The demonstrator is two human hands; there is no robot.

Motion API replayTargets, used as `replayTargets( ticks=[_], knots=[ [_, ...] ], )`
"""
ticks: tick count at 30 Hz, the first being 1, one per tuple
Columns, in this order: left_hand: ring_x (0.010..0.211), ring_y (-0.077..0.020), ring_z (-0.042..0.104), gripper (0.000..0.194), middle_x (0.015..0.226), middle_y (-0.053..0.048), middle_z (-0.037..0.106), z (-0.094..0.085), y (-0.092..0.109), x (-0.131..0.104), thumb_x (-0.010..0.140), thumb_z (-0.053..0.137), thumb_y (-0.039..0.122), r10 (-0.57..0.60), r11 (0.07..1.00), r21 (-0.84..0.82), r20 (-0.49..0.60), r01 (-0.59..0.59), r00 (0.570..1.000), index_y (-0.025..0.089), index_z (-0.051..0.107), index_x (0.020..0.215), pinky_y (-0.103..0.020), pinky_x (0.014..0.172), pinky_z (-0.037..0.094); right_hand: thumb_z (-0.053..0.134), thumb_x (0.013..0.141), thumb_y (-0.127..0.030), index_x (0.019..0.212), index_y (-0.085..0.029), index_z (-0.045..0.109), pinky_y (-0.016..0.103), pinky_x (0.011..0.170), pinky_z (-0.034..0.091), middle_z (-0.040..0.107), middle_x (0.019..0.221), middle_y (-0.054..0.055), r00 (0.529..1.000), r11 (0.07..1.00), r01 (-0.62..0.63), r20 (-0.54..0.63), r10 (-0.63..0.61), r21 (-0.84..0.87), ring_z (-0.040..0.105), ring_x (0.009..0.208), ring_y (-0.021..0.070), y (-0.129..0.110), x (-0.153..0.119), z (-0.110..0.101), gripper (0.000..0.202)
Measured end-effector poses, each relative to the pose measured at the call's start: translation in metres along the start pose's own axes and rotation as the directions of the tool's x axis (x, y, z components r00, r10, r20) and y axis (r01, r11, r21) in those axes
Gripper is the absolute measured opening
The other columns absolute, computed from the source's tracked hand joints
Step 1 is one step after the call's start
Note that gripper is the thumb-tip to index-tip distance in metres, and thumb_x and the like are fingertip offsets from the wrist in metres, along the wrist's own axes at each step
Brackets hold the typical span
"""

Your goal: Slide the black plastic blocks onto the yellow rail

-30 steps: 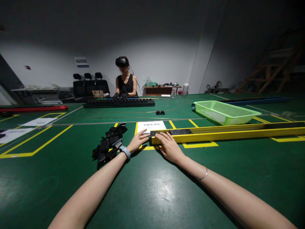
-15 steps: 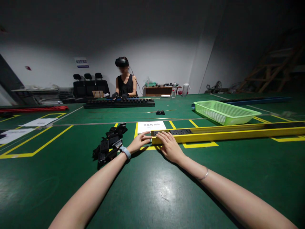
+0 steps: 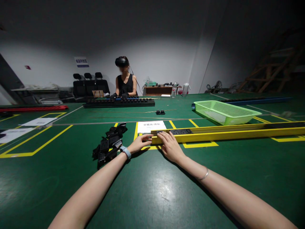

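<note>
A long yellow channel rail lies across the table, its left end between my hands. Black socket modules sit inside the channel near that end. My left hand is at the rail's open end, fingers stretched out and their tips touching or nearly touching it. Over the front edge rests my right hand, fingers extended into the channel beside the module nearest the end, which they partly cover. Neither hand is closed round anything. Left of my left wrist lies a loose pile of black modules.
A green mesh basket stands behind the rail. A white paper sign lies behind the rail's left end. Across the green table, a person in black gloves works at a black rail. Two small black parts lie mid-table.
My left hand has shifted slightly right, its fingers drawn closer together at the rail's end. My right hand and the rail have barely moved.
</note>
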State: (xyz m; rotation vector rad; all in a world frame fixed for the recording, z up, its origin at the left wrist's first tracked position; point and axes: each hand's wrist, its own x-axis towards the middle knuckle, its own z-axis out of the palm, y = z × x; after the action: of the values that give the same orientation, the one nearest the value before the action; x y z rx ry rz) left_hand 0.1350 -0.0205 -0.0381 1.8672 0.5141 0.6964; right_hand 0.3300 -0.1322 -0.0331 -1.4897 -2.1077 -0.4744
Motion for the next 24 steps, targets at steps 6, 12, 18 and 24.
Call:
replayTargets(
  ticks=[6,12,18,24],
  knots=[
    [0.089,-0.0197,0.061,0.041,0.098,-0.008,0.067,0.006,-0.001,0.0,0.077,0.062,0.042,0.048,0.951,0.307,-0.063,-0.026,0.997,0.017,0.063,0.108,-0.031,0.084,0.045,0.045,0.077,-0.013,0.136,-0.02,0.038,0.049,0.113,0.016,0.047,0.13,0.01,0.997,0.995,-0.074,-0.032,0.072,-0.066,0.034,0.127,0.024,0.001,0.0,0.001,0.06],
    [0.073,-0.0174,0.058,0.037,0.083,-0.004,0.066,0.021,0.017,0.008,0.079,0.058,0.046,0.068,0.798,0.602,-0.093,0.002,0.993,0.02,0.063,0.104,-0.025,0.068,0.041,0.049,0.077,-0.015,0.132,-0.024,0.044,0.053,0.11,0.018,0.046,0.124,0.011,0.99,0.986,-0.131,-0.071,0.123,-0.105,0.035,0.123,0.0272,0.003,-0.001,0.004,0.057],
    [0.071,-0.0191,0.059,0.03,0.078,-0.005,0.067,0.031,0.028,0.012,0.084,0.051,0.046,0.043,0.694,0.715,-0.16,0.086,0.986,0.021,0.065,0.087,-0.025,0.062,0.035,0.051,0.076,-0.019,0.128,-0.021,0.046,0.055,0.109,0.018,0.047,0.119,0.012,0.982,0.98,-0.156,-0.129,0.141,-0.122,0.035,0.12,0.0286,0.005,-0.003,0.007,0.052],
    [0.073,-0.0208,0.059,0.033,0.082,-0.007,0.068,0.03,0.03,0.008,0.084,0.049,0.049,0.051,0.637,0.762,-0.195,0.119,0.979,0.022,0.066,0.088,-0.026,0.063,0.034,0.052,0.074,-0.017,0.122,-0.019,0.051,0.051,0.106,0.026,0.046,0.117,0.013,0.976,0.971,-0.19,-0.138,0.171,-0.145,0.038,0.114,0.0283,0.008,-0.004,0.005,0.048]
  ],
)
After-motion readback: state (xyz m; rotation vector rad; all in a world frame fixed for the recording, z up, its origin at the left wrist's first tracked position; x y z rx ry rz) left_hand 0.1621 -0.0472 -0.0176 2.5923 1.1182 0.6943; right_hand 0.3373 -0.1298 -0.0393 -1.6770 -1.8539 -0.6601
